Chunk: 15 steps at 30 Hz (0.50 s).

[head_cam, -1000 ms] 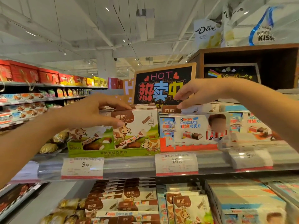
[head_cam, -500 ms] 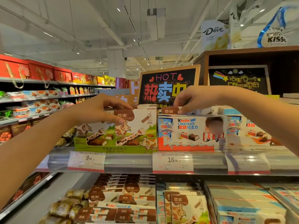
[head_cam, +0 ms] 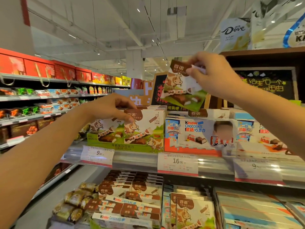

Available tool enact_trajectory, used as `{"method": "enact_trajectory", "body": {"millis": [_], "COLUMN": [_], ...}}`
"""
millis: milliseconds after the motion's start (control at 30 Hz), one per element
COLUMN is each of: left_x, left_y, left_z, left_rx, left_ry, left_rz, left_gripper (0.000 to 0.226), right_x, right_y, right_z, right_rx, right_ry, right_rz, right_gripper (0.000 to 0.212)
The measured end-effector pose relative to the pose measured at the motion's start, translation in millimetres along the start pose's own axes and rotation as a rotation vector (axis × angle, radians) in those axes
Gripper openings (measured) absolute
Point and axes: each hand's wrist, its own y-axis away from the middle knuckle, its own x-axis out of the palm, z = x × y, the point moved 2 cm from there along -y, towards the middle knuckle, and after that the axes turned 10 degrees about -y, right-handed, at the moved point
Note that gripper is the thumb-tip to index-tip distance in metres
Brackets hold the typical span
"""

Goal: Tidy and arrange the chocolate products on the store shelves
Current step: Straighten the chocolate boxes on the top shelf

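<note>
Above the upper shelf [head_cam: 137,160], toward the right, the right hand [head_cam: 212,76] holds a cow-print chocolate box [head_cam: 180,87] up in the air, clear of the stock below. Its grip is a pinch on the box's brown top corner, fingers curled over the edge, and the box hangs tilted with its lower end swung toward the left. Just under it, lying flat on top of the Kinder boxes [head_cam: 196,132], is another brown-topped pack [head_cam: 198,113] of the same brand.

To the left on the same shelf, the left hand [head_cam: 110,109] rests on the standing row of cow-print boxes [head_cam: 143,124] in their green display tray [head_cam: 125,147]. Its grip is narrow: the fingers reach over the top of the front box and the thumb presses on its face, so the hand clasps that box's upper edge.

Price tags [head_cam: 177,162] sit along the shelf's front rail. On the lower shelf [head_cam: 257,210], near the camera, more cow-print and Kinder packs lie mixed in loose stacks [head_cam: 132,200], with gold-wrapped sweets [head_cam: 74,204] heaped at their left. Behind the raised box stands a dark chalkboard sign [head_cam: 157,90], and Dove bags [head_cam: 234,35] stand on a brown unit at the far right. Red gift boxes [head_cam: 39,68] line the top of the aisle shelving on the far left.
</note>
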Motion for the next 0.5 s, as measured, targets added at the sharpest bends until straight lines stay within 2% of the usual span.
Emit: {"method": "enact_trajectory", "body": {"millis": [33, 100, 167, 233, 300, 367, 433, 500], "left_x": [-0.2, -1.0, -1.4, -2.3, -6.4, -12.5, -20.9, -32.6], "left_y": [0.3, 3.0, 5.1, 3.0, 4.5, 8.2, 12.6, 19.7], "left_z": [0.2, -0.1, -2.3, -1.6, -0.7, 6.8, 21.1, 35.1], "left_rx": [-0.005, -0.008, 0.014, 0.039, 0.033, 0.060, 0.072, 0.044], "left_ry": [-0.002, -0.006, -0.002, 0.075, 0.148, 0.123, 0.018, -0.029], "left_rz": [0.002, 0.006, 0.012, -0.048, -0.150, -0.210, -0.211, -0.174], "left_gripper": [0.036, 0.037, 0.036, 0.017, 0.021, 0.020, 0.008, 0.013], "right_x": [-3.2, -2.7, 5.4, 19.6, 39.7, 63.4, 85.4, 102.8], "right_y": [-1.1, -2.8, -3.4, -2.9, -1.4, 0.6, 1.5, 2.5], "right_z": [7.4, 22.1, 37.3, 51.5, 62.1, 67.3, 69.2, 73.1], "right_rx": [-0.041, -0.090, -0.096, -0.097, -0.107, -0.132, -0.159, -0.146], "right_ry": [-0.044, -0.177, -0.292, -0.347, -0.330, -0.240, -0.137, -0.136], "right_rz": [-0.060, -0.074, 0.000, 0.101, 0.188, 0.228, 0.219, 0.204], "right_gripper": [0.024, 0.026, 0.026, 0.026, 0.025, 0.026, 0.027, 0.029]}}
